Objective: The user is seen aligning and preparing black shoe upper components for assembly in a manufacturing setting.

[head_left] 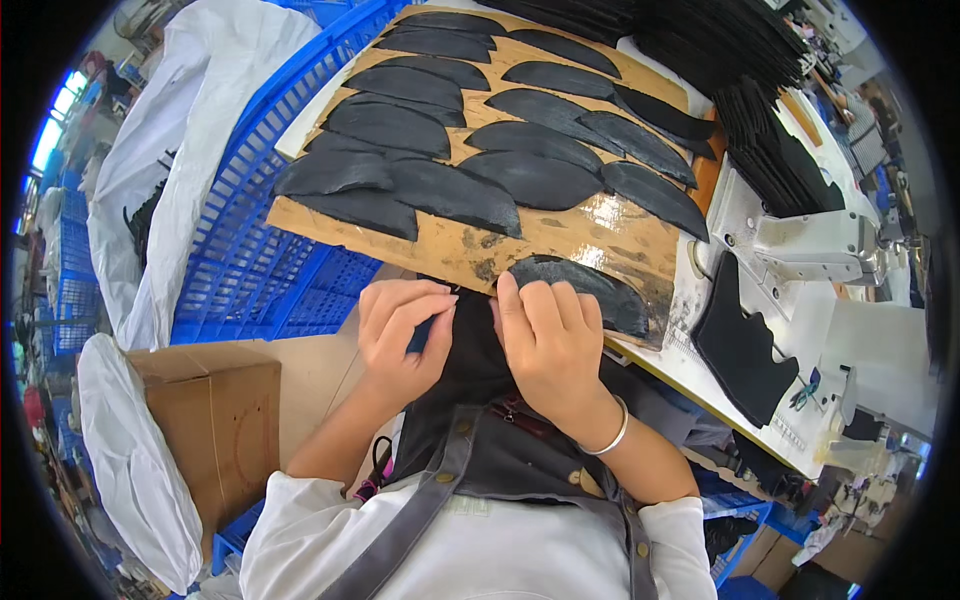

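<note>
My left hand [405, 335] is raised before the near edge of a tan board [350, 228], its thumb and fingertips pinched together. Whatever may be between them is too small to make out. Beside it, my right hand [553, 345] is curled with its index fingertip at the board's edge; its grip is hidden. Just beyond its knuckles lies a curved black piece [590, 290], alone near the board's front right. Several similar black leaf-shaped pieces [455, 195] lie in overlapping rows farther back, some with a wet-looking sheen.
A blue plastic crate [235, 245] stands left of the board, with a cardboard box [215, 430] below it. To the right are a white sewing machine [810, 245], a black cut panel [740, 340] and small snips [805, 388]. Stacked black pieces [775, 145] stand behind.
</note>
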{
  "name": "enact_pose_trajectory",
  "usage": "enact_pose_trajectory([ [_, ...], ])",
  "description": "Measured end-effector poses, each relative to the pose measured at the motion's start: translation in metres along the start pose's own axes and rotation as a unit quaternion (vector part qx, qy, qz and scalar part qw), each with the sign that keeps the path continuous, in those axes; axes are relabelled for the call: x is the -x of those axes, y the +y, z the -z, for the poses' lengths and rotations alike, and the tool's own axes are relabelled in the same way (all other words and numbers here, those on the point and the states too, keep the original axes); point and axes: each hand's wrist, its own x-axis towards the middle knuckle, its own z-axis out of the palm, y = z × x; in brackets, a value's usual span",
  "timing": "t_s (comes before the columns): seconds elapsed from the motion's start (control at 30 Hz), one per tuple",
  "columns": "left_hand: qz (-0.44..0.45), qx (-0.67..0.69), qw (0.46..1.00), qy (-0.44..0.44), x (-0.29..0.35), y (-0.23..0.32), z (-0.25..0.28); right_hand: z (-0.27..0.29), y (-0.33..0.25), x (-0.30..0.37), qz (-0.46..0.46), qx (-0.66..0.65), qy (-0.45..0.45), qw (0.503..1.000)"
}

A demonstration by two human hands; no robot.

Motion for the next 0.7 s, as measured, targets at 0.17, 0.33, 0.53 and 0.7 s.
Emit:
enact_pose_trajectory([
  [0.17,-0.036,0.006,0.999,0.006,-0.006,-0.012,0.003,-0.003,0.001,-0.004,0.048,-0.043,0.074,0.995],
  [0.33,-0.021,0.012,1.0,0.018,-0.003,-0.008,-0.005,-0.002,0.007,-0.004,0.019,-0.106,0.113,0.988],
  [0.53,0.02,0.016,1.0,0.004,-0.007,-0.003,-0.007,0.006,0.004,-0.015,-0.027,-0.068,-0.025,0.997],
  [0.7,0.017,0.002,1.0,-0.006,-0.006,-0.005,-0.005,0.01,0.007,-0.022,-0.049,-0.127,-0.04,0.99],
])
